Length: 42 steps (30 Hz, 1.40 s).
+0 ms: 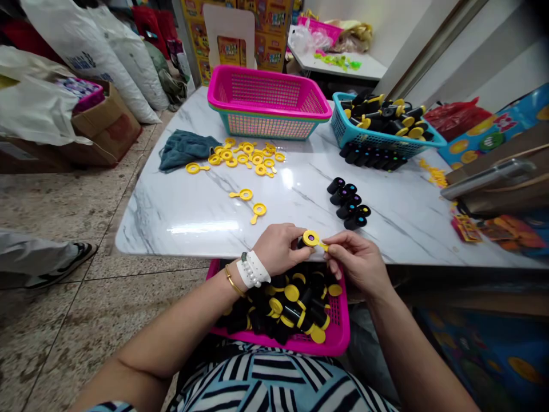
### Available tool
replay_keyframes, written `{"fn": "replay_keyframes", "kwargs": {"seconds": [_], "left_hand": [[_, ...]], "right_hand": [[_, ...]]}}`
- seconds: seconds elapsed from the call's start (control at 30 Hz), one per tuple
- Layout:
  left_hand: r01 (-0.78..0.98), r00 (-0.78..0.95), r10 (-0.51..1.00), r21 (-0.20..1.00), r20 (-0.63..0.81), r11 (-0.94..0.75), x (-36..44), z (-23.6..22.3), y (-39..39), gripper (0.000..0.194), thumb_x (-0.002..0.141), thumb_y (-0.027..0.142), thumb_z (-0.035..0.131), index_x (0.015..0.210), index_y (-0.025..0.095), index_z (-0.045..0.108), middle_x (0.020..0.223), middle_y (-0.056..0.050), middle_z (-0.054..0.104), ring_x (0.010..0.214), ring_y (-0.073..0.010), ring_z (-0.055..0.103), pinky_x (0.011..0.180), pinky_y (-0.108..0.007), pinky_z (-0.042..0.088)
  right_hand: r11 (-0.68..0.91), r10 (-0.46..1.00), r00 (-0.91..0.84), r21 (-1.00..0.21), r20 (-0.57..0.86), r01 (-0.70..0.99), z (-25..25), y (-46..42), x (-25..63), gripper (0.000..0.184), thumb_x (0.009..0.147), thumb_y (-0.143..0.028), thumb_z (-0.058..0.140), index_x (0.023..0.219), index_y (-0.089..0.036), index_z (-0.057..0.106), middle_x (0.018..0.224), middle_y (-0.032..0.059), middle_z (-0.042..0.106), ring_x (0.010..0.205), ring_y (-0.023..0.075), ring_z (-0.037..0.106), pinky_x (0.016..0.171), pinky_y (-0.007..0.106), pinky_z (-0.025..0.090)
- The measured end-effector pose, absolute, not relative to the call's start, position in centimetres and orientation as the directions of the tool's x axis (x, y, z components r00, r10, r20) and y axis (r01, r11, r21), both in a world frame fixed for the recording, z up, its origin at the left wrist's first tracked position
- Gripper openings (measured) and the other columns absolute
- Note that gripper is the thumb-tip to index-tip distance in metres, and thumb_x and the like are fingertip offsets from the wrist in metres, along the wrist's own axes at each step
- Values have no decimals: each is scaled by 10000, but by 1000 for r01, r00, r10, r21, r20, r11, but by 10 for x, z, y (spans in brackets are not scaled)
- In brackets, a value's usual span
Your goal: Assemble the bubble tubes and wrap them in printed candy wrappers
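Just over the table's front edge, my left hand [281, 249] grips a small black cylinder [302, 242], mostly hidden by the fingers. A yellow ring cap [311, 238] sits on its top, with a dark purple centre showing through the ring. My right hand [358, 260] pinches the cap's tab between thumb and fingers. Below both hands, a pink basket [342, 326] is full of black cylinders with yellow caps [293, 312]. Two loose yellow ring caps [258, 210] lie on the table ahead of my left hand. Several uncapped black cylinders [349, 200] stand grouped to the right.
A pile of yellow ring caps [246, 154] lies beside a dark blue-green cloth [186, 150]. Behind stand nested pink and teal baskets [268, 111] and a blue basket [386, 137] of capped cylinders. More black cylinders [373, 157] line its front. Another person's shoe [68, 266] is on the floor left.
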<state>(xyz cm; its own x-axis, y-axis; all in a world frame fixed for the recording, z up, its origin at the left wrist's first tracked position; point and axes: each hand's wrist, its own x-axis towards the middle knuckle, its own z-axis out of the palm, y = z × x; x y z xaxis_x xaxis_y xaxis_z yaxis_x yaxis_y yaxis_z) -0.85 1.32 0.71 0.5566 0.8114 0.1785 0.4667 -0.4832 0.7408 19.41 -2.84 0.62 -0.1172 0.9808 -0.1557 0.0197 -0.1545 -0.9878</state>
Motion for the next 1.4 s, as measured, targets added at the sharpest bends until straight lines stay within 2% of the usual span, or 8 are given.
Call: {"fn": "replay_keyframes", "kwargs": {"seconds": [0.27,0.5,0.6,0.7,0.8,0.93,1.03,1.4], "left_hand": [[559,554,811,638,187,-529,-8,-4,6,152,845,256,612,916,147,691,695,-1,575,626,-139,542,627,-249,412],[586,613,773,562,163,-584,-9,7,7,184,869,272,617,948,126,696,759,-42,618,695,-169,592,683,-280,476],[503,641,733,597,227,-625,-29,8,-16,326,878,290,630,1150,112,651,816,-52,640,716,-166,603,684,-279,505],[480,502,786,640,360,-600,-65,-11,-59,391,910,299,606,1261,126,593,925,-79,670,803,-163,629,742,-285,537],[616,219,897,658,384,-432,-107,-45,-101,228,894,251,616,1100,179,681,1004,-93,668,928,-187,631,854,-342,536],[608,-239,965,792,108,61,-146,-91,-112,379,817,375,662,1124,153,678,1169,-141,627,1117,-270,569,993,-447,462],[331,-270,933,887,-238,322,-150,-113,-98,572,740,530,662,1130,111,656,1125,-145,669,1006,-269,630,875,-388,519],[401,-211,922,832,-324,384,-162,-103,-150,365,794,525,569,744,167,618,683,-10,635,664,-178,573,639,-273,468]], "right_hand": [[-46,951,-260,-911,-165,410,17,6,172,299,828,-469,686,917,-199,596,488,-114,350,432,54,294,404,170,223],[64,949,-301,-878,-94,474,20,-16,176,328,853,-446,650,1091,-225,601,608,-63,501,508,100,489,487,210,390],[153,971,-238,-815,20,558,13,-52,179,266,840,-351,678,1072,-234,621,675,-38,565,546,105,497,508,226,401],[144,985,-158,-804,62,578,-9,-92,191,287,855,-322,664,1126,-249,601,811,2,648,638,136,583,583,256,469],[111,990,-3,-761,142,639,-38,-117,205,363,857,-319,661,1207,-247,594,995,53,673,762,180,643,725,325,521],[212,968,-49,-694,247,688,-63,-121,201,415,885,-314,626,1291,-248,573,1100,84,671,857,219,653,810,382,527],[384,921,-228,-628,317,677,-68,-114,185,471,895,-336,613,1347,-232,534,1199,112,642,1076,278,601,950,445,476],[323,931,-152,-556,332,766,-62,-98,151,362,963,-372,512,1258,-209,641,890,72,596,853,230,576,800,373,482]]}}
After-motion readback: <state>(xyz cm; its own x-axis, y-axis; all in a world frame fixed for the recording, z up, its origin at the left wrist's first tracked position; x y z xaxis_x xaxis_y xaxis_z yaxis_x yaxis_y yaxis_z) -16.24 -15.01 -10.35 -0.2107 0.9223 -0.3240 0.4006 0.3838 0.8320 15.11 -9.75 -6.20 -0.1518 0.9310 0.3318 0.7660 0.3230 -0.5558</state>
